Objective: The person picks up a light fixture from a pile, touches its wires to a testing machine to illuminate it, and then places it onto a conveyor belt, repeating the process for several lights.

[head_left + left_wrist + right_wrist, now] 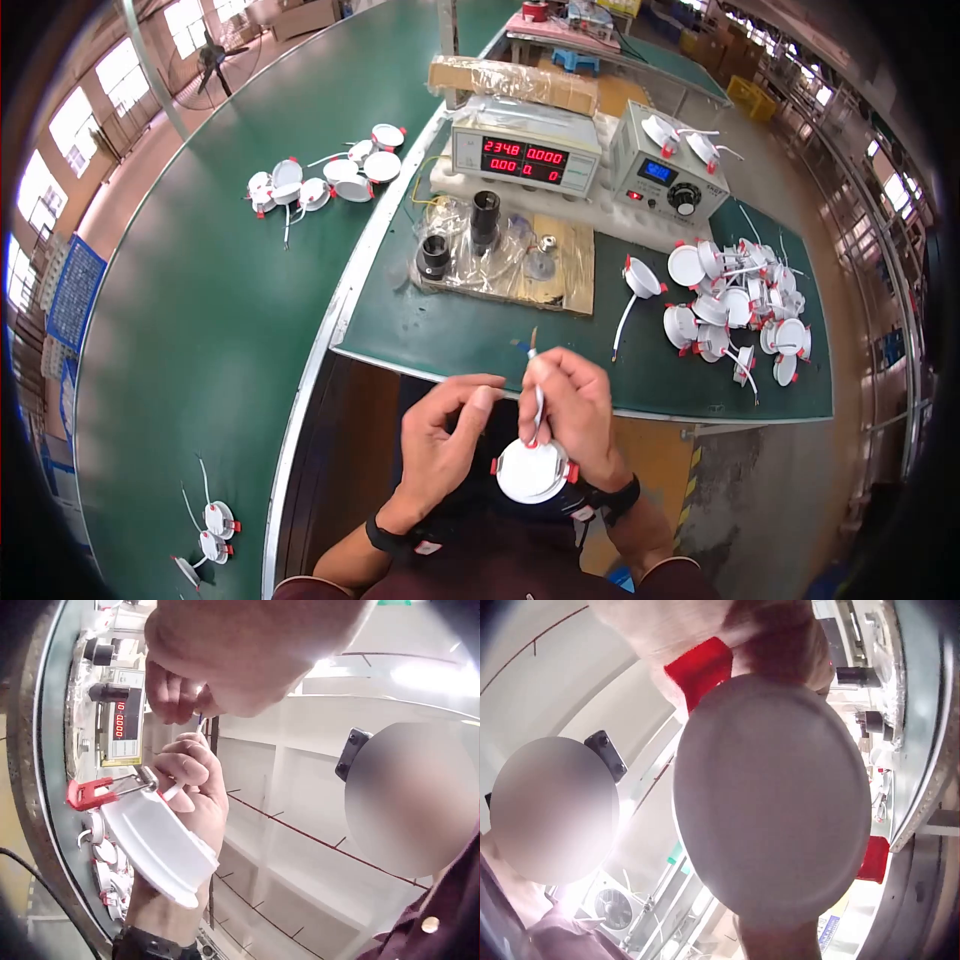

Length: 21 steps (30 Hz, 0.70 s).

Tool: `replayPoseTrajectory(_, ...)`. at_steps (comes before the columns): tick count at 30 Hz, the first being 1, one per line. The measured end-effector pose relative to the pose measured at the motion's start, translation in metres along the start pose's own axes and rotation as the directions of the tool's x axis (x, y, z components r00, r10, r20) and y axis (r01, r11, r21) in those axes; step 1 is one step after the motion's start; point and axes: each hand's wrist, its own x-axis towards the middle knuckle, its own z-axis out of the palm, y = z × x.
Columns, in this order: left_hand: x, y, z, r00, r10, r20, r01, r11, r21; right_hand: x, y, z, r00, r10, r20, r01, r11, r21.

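Note:
In the head view my right hand (577, 408) pinches the white cable (540, 402) of a round white downlight (530, 473) near its stripped end. A blue wire and a brown wire (534, 337) stick out past the fingertips. Below that hand hangs the lamp, with red-tipped spring clips (91, 795) on its sides. My left hand (438, 437) is just to the left, fingers loosely bent, thumb beside the index finger, holding nothing visible. The right wrist view is mostly filled by the lamp's round white face (772, 799), which hides the right hand's fingers.
Ahead on the green bench (400, 325) stand a power meter (525, 150) with red digits and a dial-fitted supply box (668, 170). A wrapped board (575, 265) carries black sockets. Downlights are heaped (735, 300) at right; others lie on the left-hand table (180, 350).

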Motion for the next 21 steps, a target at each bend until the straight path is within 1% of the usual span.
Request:
replayPoseTrajectory(1,0.001,-0.001,0.003,0.982,-0.143,0.125,0.165,0.967,-0.192,0.004,-0.001,-0.002,0.999,-0.019,-0.047,0.02,0.999,0.031)
replayPoseTrajectory(2,0.002,-0.002,0.005,0.929,-0.253,0.271,0.34,0.873,-0.35,0.008,0.001,-0.008,0.998,-0.004,-0.064,0.008,0.998,0.059)
replayPoseTrajectory(3,0.005,-0.012,0.001,0.848,-0.317,0.425,0.452,0.851,-0.267,0.012,0.001,-0.01,0.997,0.004,-0.074,0.0,0.999,0.052)
replayPoseTrajectory(4,0.001,-0.023,0.007,0.817,-0.314,0.484,0.509,0.787,-0.35,0.015,0.001,-0.013,0.997,0.014,-0.081,-0.01,0.999,0.043)
replayPoseTrajectory(6,0.009,-0.029,0.012,0.772,-0.285,0.569,0.568,0.711,-0.415,0.02,0.004,-0.019,0.995,-0.028,-0.096,0.026,1.0,-0.015)
replayPoseTrajectory(9,0.022,-0.027,0.011,0.621,-0.299,0.725,0.721,0.58,-0.379,0.025,0.003,-0.03,0.994,-0.042,-0.104,0.026,0.989,-0.149)
replayPoseTrajectory(11,0.03,-0.034,0.014,0.583,-0.31,0.751,0.741,0.582,-0.334,0.032,0.002,-0.035,0.993,-0.05,-0.111,0.022,0.971,-0.24)
replayPoseTrajectory(14,0.042,-0.036,0.016,0.546,-0.321,0.774,0.756,0.587,-0.29,0.044,0.002,-0.044,0.996,-0.041,-0.083,0.021,0.973,-0.231)
replayPoseTrajectory(15,0.05,-0.032,0.017,0.495,-0.328,0.804,0.784,0.567,-0.252,0.048,0.002,-0.047,0.996,-0.039,-0.076,0.019,0.968,-0.25)
replayPoseTrajectory(16,0.054,-0.029,0.017,0.444,-0.331,0.833,0.809,0.548,-0.214,0.049,0.0,-0.043,0.995,-0.026,-0.092,0.004,0.973,-0.23)
replayPoseTrajectory(17,0.055,-0.031,0.018,0.442,-0.332,0.833,0.822,0.522,-0.228,0.051,0.001,-0.045,0.996,-0.01,-0.091,-0.008,0.981,-0.194)
replayPoseTrajectory(18,0.058,-0.034,0.019,0.418,-0.327,0.848,0.847,0.478,-0.233,0.053,0.0,-0.046,0.997,-0.002,-0.081,-0.011,0.987,-0.16)
replayPoseTrajectory(20,0.062,-0.038,0.018,0.384,-0.314,0.869,0.882,0.403,-0.244,0.055,0.005,-0.049,0.997,-0.044,-0.07,0.03,0.982,-0.187)
replayPoseTrajectory(21,0.06,-0.036,0.019,0.403,-0.335,0.852,0.875,0.414,-0.251,0.057,0.007,-0.049,0.996,-0.066,-0.06,0.053,0.979,-0.198)
